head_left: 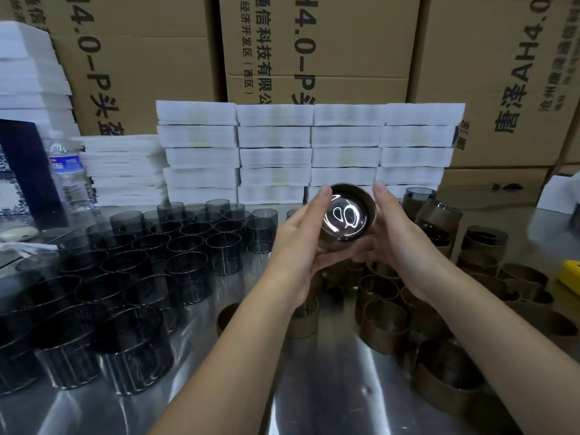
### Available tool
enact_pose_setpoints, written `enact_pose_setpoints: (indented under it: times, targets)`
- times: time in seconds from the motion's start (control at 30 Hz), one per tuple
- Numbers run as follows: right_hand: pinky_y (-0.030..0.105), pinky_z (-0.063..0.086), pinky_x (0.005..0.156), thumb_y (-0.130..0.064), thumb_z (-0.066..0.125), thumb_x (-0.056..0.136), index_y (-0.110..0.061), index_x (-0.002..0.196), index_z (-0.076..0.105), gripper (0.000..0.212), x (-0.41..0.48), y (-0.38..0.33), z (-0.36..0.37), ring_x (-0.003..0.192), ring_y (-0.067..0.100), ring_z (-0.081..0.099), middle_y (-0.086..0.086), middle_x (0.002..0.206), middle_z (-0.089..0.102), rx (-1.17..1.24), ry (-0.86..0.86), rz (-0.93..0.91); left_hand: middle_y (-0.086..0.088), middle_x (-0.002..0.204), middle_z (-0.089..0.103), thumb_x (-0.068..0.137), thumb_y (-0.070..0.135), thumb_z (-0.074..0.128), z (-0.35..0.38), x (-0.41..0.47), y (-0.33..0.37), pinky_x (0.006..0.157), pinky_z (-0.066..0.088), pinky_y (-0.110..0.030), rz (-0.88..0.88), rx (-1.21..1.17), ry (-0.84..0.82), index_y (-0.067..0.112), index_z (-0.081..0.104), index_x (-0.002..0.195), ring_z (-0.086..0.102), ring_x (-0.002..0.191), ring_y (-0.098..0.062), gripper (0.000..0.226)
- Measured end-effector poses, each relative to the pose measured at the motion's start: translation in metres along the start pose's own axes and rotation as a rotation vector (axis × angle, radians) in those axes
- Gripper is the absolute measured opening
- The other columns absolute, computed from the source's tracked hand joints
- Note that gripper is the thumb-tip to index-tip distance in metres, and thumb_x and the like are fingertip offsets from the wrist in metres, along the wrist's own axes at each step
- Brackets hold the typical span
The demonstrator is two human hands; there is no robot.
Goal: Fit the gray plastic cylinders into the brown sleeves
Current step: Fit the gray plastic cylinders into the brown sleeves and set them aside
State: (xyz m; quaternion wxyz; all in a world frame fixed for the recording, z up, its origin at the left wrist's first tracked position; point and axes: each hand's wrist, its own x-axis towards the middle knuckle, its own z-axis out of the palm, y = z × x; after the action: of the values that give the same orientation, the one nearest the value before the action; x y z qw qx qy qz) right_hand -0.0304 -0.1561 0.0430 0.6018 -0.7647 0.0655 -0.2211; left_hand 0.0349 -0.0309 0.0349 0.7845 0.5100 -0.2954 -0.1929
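Item: gray plastic cylinder (pixel 346 215), seated in a brown sleeve (pixel 332 243), held above the steel table (pixel 314 372).
I judge it light, rigid, glossy-slick and crack-prone. My left hand (pixel 298 246) and right hand (pixel 395 243) cup its sidewall, the best place to hold it.

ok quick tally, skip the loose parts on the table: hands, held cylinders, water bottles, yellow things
hands: 2 (left hand, right hand)
held cylinder: 1
water bottle: 1
yellow thing: 1, cut off at the right edge
total: 5
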Motion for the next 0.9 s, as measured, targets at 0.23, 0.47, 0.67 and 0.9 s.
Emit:
enact_pose_setpoints:
  times: [0.23, 0.47, 0.67, 0.9]
  targets:
    - [0.037, 0.05, 0.073, -0.061, 0.042, 0.088, -0.022, 0.094, 0.07, 0.049, -0.001, -0.003, 0.004, 0.083, 0.034, 0.066, 0.021, 0.101, 0.069, 0.049, 0.137, -0.055, -0.014, 0.101, 0.074, 0.062, 0.063, 0.064, 0.002, 0.0, 0.001, 0.067, 0.06, -0.034, -0.017, -0.004, -0.057, 0.02, 0.076, 0.092, 0.073, 0.087, -0.031, 0.054]
    - [0.037, 0.056, 0.071, -0.072, 0.034, 0.083, -0.039, 0.076, 0.073, 0.051, -0.005, -0.005, 0.011, 0.091, 0.039, 0.066, 0.023, 0.101, 0.068, 0.046, 0.154, -0.064, -0.013, 0.099, 0.075, 0.058, 0.069, 0.063, 0.001, 0.002, 0.0, 0.069, 0.059, -0.034, 0.0, 0.032, -0.031, 0.014, 0.072, 0.104, 0.073, 0.087, -0.029, 0.073]
    - [0.04, 0.055, 0.077, -0.064, 0.034, 0.091, -0.029, 0.09, 0.071, 0.051, -0.003, 0.002, 0.009, 0.088, 0.026, 0.069, 0.012, 0.098, 0.071, -0.01, 0.155, -0.1, -0.013, 0.089, 0.076, 0.059, 0.069, 0.06, 0.003, 0.004, -0.003, 0.059, 0.058, -0.029, 0.014, -0.001, 0.012, 0.013, 0.072, 0.098, 0.074, 0.075, -0.025, 0.069]
    - [0.011, 0.044, 0.053, -0.054, 0.031, 0.095, -0.022, 0.098, 0.067, 0.049, -0.002, 0.006, 0.014, 0.06, -0.006, 0.059, -0.012, 0.072, 0.07, -0.008, 0.16, -0.14, -0.006, 0.082, 0.076, 0.095, 0.057, 0.04, 0.004, 0.007, -0.011, 0.057, 0.057, -0.027, 0.048, 0.026, 0.099, 0.02, 0.072, 0.087, 0.074, 0.074, -0.019, 0.05]
